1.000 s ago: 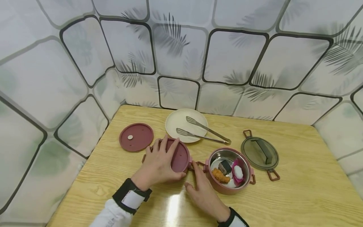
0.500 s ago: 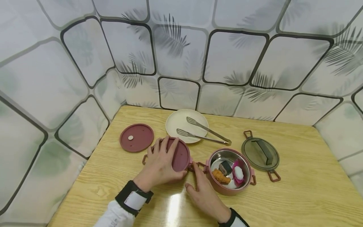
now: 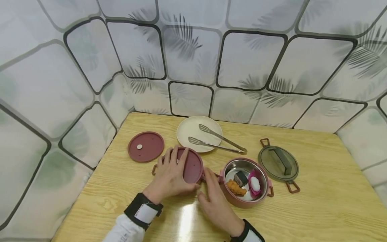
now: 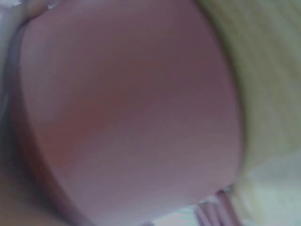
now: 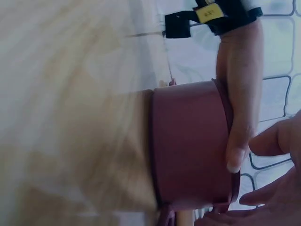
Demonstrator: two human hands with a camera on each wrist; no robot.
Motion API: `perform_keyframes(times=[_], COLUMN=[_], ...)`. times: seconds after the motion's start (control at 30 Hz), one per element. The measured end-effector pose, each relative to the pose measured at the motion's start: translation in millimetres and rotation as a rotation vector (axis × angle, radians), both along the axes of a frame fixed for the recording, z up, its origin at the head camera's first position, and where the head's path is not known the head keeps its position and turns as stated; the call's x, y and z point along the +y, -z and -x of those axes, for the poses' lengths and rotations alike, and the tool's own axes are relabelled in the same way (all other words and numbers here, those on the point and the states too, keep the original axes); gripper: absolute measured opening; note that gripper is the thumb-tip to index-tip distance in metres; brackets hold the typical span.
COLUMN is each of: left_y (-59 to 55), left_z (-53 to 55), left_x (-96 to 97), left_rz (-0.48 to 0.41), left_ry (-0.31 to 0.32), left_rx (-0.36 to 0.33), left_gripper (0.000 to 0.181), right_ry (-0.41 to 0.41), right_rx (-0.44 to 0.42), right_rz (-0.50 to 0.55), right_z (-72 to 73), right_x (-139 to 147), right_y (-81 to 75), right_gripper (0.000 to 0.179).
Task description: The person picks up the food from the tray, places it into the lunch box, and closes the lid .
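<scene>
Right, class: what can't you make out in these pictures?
Head view: inside of the round burgundy pot, hidden by its flat burgundy lid.
Head view: lid's left part, behind the left hand.
Head view: markings on the white fabric sleeve, too small.
Right wrist view: right hand, partly cut off by right edge.

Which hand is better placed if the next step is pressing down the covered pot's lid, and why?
Probably the left hand: its fingers spread across the lid, thumb at its edge. The right hand is at the pot's side, not over the lid.
</scene>
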State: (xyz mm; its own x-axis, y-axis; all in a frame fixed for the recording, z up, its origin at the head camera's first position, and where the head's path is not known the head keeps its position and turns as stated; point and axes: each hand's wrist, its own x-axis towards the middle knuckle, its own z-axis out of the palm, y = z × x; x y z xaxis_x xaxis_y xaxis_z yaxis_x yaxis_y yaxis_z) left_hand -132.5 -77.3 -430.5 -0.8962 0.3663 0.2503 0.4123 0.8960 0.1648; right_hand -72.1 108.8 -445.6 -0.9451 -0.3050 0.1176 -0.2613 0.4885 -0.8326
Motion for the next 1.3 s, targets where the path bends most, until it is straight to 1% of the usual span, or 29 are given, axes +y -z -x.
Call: perform_keyframes(times=[0.07,0.2,0.33,0.43,0.53,0.6,0.67,0.7,0.77,0.83,0.9,0.97,1.1,1.23,1.3], left_y=[2.5,7.2,7.5,6.6,7.0,8.1,9.1,9.2,8.7,8.2,7.7,8.5,9.9,7.8,6.8], left_z=[0.1,1.4,3.6,5.4,6.7,6.8,6.4,6.2,5.6,5.7,5.9,6.0,6.2,7.0,8.2], left_x=[-0.5,-0.6,-0.5,-1.2,-3.6,-6.6,-11.0,-13.5,-20.1,-26.9,-32.1,-35.1,-35.7,-35.1,-34.6], left_rz=[0.005,0.013,0.066,0.101,0.09,0.069,0.032,0.0,-0.08,-0.146,-0.184,-0.17,-0.128,-0.098,-0.085], left_ry=[0.003,0.007,-0.004,-0.016,-0.011,0.009,0.048,0.068,0.092,0.105,0.118,0.135,0.18,0.203,0.214], left_rx=[0.012,0.028,0.04,0.04,0.053,0.053,0.027,0.001,-0.073,-0.13,-0.155,-0.146,-0.078,-0.027,-0.011], left_gripper=[0.12,0.113,0.105,0.105,0.108,0.111,0.115,0.118,0.124,0.129,0.133,0.133,0.133,0.133,0.133], right_ry=[0.0,-0.002,-0.011,-0.022,-0.03,-0.042,-0.049,-0.05,-0.037,-0.013,0.013,0.032,0.054,0.047,0.044], right_rx=[0.033,0.093,0.149,0.195,0.238,0.275,0.301,0.315,0.332,0.339,0.362,0.396,0.464,0.494,0.491], right_rz=[-0.016,-0.105,-0.185,-0.224,-0.283,-0.343,-0.418,-0.453,-0.521,-0.564,-0.587,-0.621,-0.715,-0.793,-0.806], right_z=[3.6,14.6,28.9,41.3,54.6,62.7,68.6,70.4,72.2,72.3,71.7,71.6,72.0,73.9,75.3], right_x=[-4,-13,-23,-32,-40,-45,-48,-49,-51,-52,-54,-55,-57,-57,-57], right_y=[-3.5,-9.9,-16.9,-20.9,-21.6,-19.9,-15.6,-13.1,-7.8,-3.5,-0.4,2.1,6.3,5.9,3.9], right_gripper=[0.068,0.062,0.056,0.053,0.051,0.05,0.051,0.051,0.054,0.059,0.063,0.066,0.068,0.072,0.074])
